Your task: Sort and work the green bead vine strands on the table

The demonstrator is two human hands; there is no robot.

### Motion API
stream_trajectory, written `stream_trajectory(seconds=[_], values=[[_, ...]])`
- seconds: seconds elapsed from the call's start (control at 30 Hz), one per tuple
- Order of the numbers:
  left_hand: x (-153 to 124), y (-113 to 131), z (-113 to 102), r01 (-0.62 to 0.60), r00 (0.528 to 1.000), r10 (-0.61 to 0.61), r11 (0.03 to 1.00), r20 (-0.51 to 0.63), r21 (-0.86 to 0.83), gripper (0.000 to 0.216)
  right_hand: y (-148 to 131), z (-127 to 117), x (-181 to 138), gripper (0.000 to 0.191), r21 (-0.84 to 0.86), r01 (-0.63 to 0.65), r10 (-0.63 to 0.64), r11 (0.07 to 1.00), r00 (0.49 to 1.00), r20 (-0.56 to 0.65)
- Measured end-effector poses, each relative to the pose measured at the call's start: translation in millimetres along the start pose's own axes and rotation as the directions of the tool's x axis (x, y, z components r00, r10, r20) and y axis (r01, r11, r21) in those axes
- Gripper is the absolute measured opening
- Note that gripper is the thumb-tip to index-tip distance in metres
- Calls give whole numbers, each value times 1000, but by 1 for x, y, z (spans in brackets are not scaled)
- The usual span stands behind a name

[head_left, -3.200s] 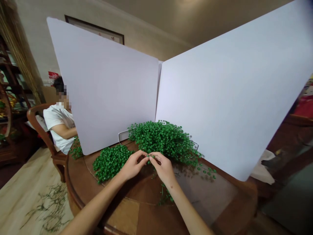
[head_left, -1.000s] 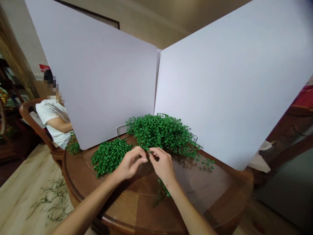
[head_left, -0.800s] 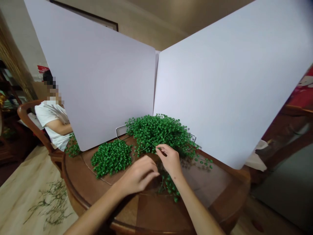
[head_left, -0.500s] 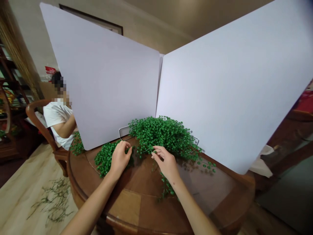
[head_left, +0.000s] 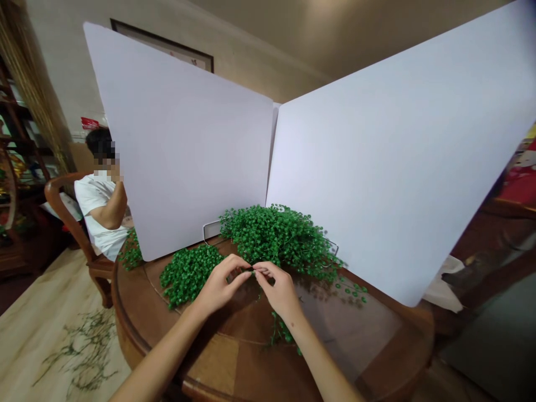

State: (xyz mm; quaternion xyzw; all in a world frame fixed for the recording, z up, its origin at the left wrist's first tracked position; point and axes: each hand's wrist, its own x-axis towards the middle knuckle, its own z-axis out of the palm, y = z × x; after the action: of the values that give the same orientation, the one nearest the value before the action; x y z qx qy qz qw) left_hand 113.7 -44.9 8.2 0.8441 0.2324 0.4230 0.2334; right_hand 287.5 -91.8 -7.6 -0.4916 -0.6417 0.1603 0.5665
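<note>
My left hand (head_left: 224,283) and my right hand (head_left: 276,285) meet over the front of the table, thumb and fingertips pinched together on both. A tiny bit of a green sprig (head_left: 253,271) shows between the fingertips; most of it is hidden. Behind the hands lies a large heap of green sprigs (head_left: 276,234) with small round heads on thin stems. To the left of my left hand is a smaller green pile (head_left: 188,273). A few loose sprigs (head_left: 281,329) lie by my right wrist.
Two white panels (head_left: 188,151) stand upright in a V behind the heap, with a wire stand (head_left: 210,224) at the foot. They rest on a round wooden table (head_left: 218,363). A person (head_left: 104,206) sits at the left. Stripped stems (head_left: 84,352) litter the floor.
My left hand has moved right, away from the smaller pile, and its fingertips now meet those of my right hand. The seated person's hand has risen toward the head.
</note>
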Motion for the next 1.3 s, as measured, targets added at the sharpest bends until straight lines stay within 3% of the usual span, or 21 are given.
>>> stream_trajectory(seconds=[0.1,0.3,0.53,0.9,1.13,1.3], values=[[-1,-3,2,-32,998,31,999,50,22,19,0,-1,0,18,-7,-11,11,1000,1000,-10],[-2,-12,5,88,996,-88,996,-16,-20,23,-3,1,-3,19,-109,35,-27,993,997,76],[1,-17,7,134,991,-133,990,30,-35,28,-4,-1,-3,17,-175,102,-82,979,990,117],[-2,-4,-1,-143,981,144,990,134,-19,22,-1,6,-5,18,-294,197,-181,935,980,82],[-4,-1,-4,-169,978,171,985,120,-28,19,-5,14,-8,22,-359,267,-272,894,962,38],[-4,2,2,-105,994,107,992,25,-73,20,-13,12,-7,25,-387,318,-332,866,943,31]])
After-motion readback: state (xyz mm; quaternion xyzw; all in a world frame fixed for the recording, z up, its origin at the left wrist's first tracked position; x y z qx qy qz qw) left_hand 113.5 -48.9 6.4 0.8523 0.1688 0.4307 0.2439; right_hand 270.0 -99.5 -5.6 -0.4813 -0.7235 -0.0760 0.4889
